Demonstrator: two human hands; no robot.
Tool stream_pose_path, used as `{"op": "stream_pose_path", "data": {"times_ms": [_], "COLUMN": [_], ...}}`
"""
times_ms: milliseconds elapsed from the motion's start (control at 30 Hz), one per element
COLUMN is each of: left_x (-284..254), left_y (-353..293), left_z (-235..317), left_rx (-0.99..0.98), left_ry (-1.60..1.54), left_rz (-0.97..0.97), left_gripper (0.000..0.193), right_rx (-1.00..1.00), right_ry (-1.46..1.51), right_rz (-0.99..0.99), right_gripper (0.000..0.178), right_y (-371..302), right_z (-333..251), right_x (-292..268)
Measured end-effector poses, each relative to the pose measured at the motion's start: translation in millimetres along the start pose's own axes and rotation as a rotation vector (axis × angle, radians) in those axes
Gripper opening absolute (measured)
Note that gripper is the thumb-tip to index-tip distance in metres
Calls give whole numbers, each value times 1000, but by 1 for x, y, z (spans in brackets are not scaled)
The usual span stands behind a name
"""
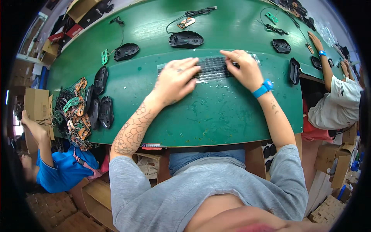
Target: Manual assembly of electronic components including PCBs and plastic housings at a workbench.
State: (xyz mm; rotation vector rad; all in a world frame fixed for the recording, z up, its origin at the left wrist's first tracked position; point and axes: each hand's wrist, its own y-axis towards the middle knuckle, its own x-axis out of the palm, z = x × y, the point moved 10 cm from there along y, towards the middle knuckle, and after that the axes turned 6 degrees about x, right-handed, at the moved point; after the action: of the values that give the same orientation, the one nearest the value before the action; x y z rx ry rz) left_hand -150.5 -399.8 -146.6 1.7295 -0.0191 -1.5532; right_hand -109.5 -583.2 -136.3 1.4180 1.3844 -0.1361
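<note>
Left hand (177,79) and right hand (245,69), both half-curled, any grip indiscernible, partly covered the sheet of black discs (215,69) on the desk (208,120); an uneven pull could have creased it.

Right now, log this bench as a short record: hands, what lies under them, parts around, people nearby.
Left: bare left hand, over the left part of a glossy sheet of black round pads
Right: bare right hand with blue wristband, over the sheet's right part
Grip: cannot be told for either hand
Surface: green table
Left side: tangled pile of orange and green circuit boards, beside black plastic mouse shells
Beyond hands: another black shell; orange circuit board behind it
People: at least two; blue shirt at left, white shirt at right
</note>
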Motion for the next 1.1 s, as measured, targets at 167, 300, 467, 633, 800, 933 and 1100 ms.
{"op": "stream_pose_path", "data": {"times_ms": [167, 300, 467, 633, 800, 933, 1100], "left_x": [29, 35, 38, 38, 36, 37, 37], "left_y": [-11, -11, -11, -19, -14, -15, -16], "left_z": [-4, -4, -6, -13, -13, -13, -12], "left_rx": [-39, 14, -43, -52, -36, -31, -30], "left_ry": [-124, -178, -242, -234, -233, -232, -212], "left_rz": [-257, -194, -174, -143, -138, -127, -133], "left_gripper": [59, 58, 56, 55, 54, 53, 53], "right_rx": [33, 66, 7, -17, -11, -16, 15], "right_ry": [329, 373, 277, 175, 131, 116, 148], "right_rz": [-200, -256, -252, -331, -369, -380, -373], "right_gripper": [52, 50, 48, 45, 41, 38, 34], "right_y": [15, 22, 24, 34, 35, 34, 32], "right_z": [-12, -6, -16, -28, -26, -25, -22], "right_x": [54, 66, 70, 80, 83, 85, 86]}}
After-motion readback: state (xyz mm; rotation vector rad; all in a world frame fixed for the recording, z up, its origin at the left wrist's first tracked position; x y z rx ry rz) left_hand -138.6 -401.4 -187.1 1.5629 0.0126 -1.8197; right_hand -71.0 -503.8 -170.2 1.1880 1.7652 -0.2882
